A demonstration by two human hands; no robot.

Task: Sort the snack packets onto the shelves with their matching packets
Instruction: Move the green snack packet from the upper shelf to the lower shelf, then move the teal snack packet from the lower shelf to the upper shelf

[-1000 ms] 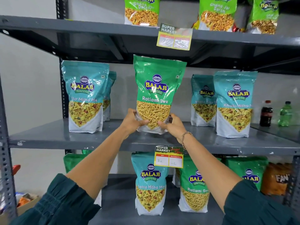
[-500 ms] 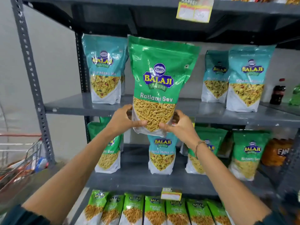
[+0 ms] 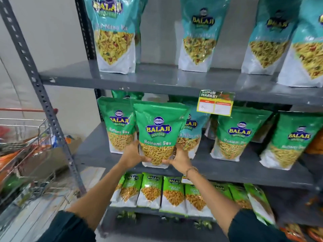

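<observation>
I hold a green Ratlami Sev packet upright by its bottom corners, my left hand on one side and my right hand on the other. It hangs at the front of the middle shelf, partly covering a teal Khatta Mitha Mix packet behind it. Another green Ratlami Sev packet stands just to its left, and two more stand to the right. Teal Khatta Mitha Mix packets line the shelf above.
Small light-green packets fill the lower shelf. A yellow price tag hangs from the upper shelf's edge. The rack's perforated post slants at left, with a wire shopping trolley beyond it. Orange packets sit at far right.
Both hands have lowered the green Ratlami Sev packet from the teal-packet shelf down to the middle shelf. The camera has tilted down, bringing the lower shelf into view.
</observation>
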